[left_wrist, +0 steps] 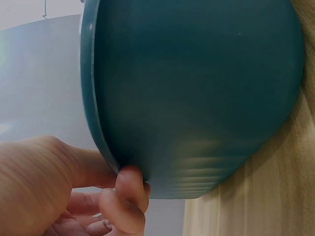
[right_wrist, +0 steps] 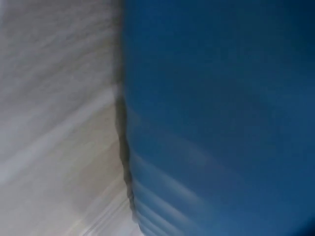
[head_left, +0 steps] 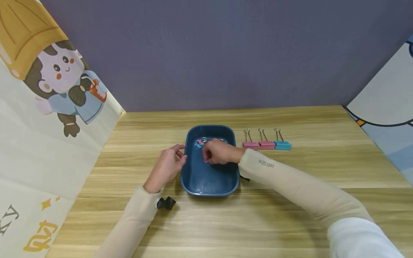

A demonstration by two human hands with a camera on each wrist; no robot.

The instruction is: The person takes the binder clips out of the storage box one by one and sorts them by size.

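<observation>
In the head view, the left hand [head_left: 166, 165] grips the rim of the blue bin [head_left: 209, 184]; inside it, the right hand [head_left: 219, 152] pinches a small pink clip [head_left: 206, 161]. Left wrist view: the fingers [left_wrist: 129, 189] hold this rim. Right wrist view: the bin stands on the worktop [right_wrist: 54, 147].

Wood-grained table [head_left: 258, 222]; on it a blue tub [head_left: 200, 175] — beside that, three binder clips [head_left: 266, 145].

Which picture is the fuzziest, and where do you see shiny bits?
Right wrist: fuzziest, the wooden table smeared; left wrist: pale shine on the ridges of the blue tray, left hand clearer; head: sharper, faint glint inside the tray's near end.
</observation>
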